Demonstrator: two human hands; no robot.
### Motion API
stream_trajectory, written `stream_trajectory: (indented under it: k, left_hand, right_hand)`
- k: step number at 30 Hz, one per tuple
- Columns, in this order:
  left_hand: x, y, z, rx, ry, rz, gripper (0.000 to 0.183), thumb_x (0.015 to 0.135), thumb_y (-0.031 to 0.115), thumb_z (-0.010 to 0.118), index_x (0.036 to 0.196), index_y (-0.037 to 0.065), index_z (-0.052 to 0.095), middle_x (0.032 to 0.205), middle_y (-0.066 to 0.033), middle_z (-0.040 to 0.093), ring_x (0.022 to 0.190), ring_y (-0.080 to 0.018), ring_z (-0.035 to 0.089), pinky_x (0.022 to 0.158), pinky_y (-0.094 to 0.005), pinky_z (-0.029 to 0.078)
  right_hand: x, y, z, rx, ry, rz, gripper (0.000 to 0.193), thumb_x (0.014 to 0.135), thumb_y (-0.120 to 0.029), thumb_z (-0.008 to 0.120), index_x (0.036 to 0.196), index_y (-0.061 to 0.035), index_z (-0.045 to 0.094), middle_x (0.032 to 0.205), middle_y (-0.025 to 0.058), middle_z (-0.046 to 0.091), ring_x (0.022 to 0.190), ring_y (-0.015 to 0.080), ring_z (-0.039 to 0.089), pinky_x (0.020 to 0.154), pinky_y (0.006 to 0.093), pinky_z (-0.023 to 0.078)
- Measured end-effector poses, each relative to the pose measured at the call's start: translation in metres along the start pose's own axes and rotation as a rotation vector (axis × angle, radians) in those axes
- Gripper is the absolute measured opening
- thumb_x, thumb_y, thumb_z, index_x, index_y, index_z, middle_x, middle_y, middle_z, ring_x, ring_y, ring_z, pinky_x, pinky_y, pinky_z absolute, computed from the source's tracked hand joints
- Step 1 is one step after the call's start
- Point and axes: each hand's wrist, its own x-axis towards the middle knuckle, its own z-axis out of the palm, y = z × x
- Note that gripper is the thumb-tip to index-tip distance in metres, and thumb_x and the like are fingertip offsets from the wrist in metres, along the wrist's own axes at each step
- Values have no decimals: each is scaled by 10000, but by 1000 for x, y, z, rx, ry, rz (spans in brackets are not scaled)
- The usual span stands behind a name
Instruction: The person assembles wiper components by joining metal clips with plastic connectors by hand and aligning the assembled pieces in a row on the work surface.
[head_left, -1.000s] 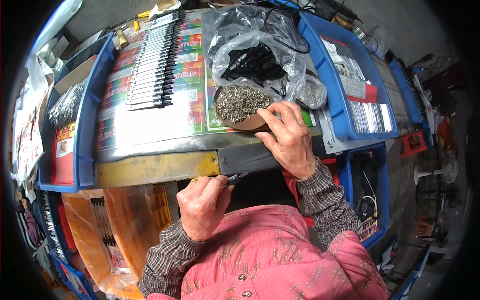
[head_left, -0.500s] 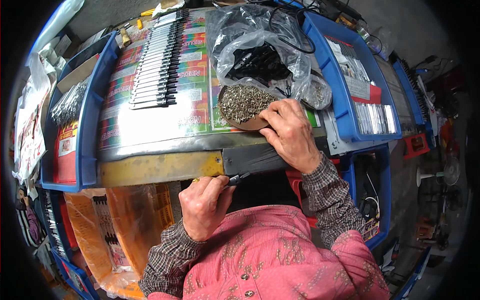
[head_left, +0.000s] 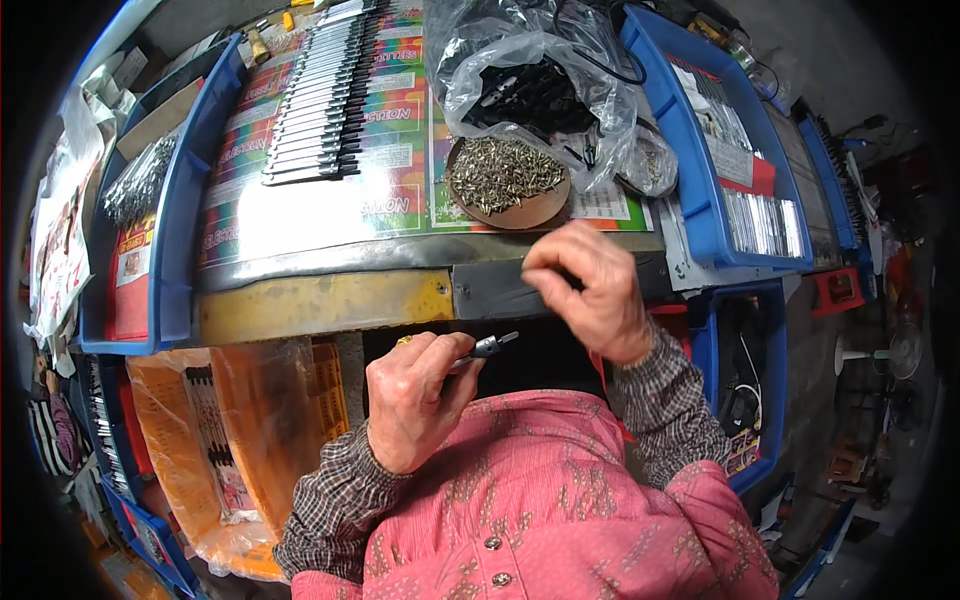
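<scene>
My left hand [head_left: 412,392] is closed around a slim black-and-silver handle-like piece [head_left: 488,346], whose narrow tip sticks out past the fingers toward the right. It stays just off the near edge of the table. My right hand [head_left: 592,285] hangs over that edge, nearest to the round brown dish [head_left: 520,214]. Its thumb and fingertips are pinched together, and whatever may be between them is too small or hidden to see. A heap of small brassy metal pins or screws [head_left: 500,172] fills much of the dish.
Behind the dish lies a clear plastic bag [head_left: 610,130] of black parts [head_left: 535,100]. Slim silver-and-black pieces [head_left: 310,120] form a long row on the colourful table sheet. Blue bins [head_left: 185,240] [head_left: 705,200] flank the table; an orange plastic-lined crate [head_left: 265,440] is below left.
My right hand has left the dish rim and drawn back toward me, its fingers now pinched. The piece in my left hand is turned slightly and shows more of its tip.
</scene>
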Motion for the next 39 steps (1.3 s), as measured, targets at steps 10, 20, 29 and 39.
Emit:
stream_trajectory:
  k: [10, 20, 29, 39]
  left_hand:
    - [2, 8, 2, -15, -41, 78, 187, 726, 11, 735, 891, 20, 647, 652, -83, 542, 537, -214, 528, 493, -325, 407]
    - [1, 13, 4, 26, -56, 83, 195, 715, 20, 731, 876, 46, 625, 672, -81, 554, 568, -252, 549, 505, -359, 431]
    - [1, 5, 7, 65, -18, 120, 217, 694, -7, 723, 893, 17, 642, 689, -98, 581, 589, -256, 576, 536, -348, 447]
    - [23, 1, -15, 209, -39, 157, 206, 717, 8, 720, 901, 24, 627, 736, -104, 622, 641, -271, 620, 568, -357, 482]
  right_hand:
    - [-36, -30, 14, 264, -2, 4, 177, 715, 7, 732, 844, -27, 615, 844, 71, 623, 779, 242, 609, 699, 345, 485]
    - [-46, -32, 14, 219, 2, 21, 165, 730, 6, 732, 862, -21, 637, 895, 103, 641, 801, 241, 623, 717, 325, 504]
    - [-54, -32, 22, -192, 20, -313, 338, 636, -4, 743, 954, 5, 628, 946, 128, 628, 842, 289, 637, 682, 360, 555]
    - [-39, -25, 13, -138, 117, -216, 281, 728, -46, 717, 1003, -33, 660, 987, 125, 615, 875, 300, 634, 755, 392, 543]
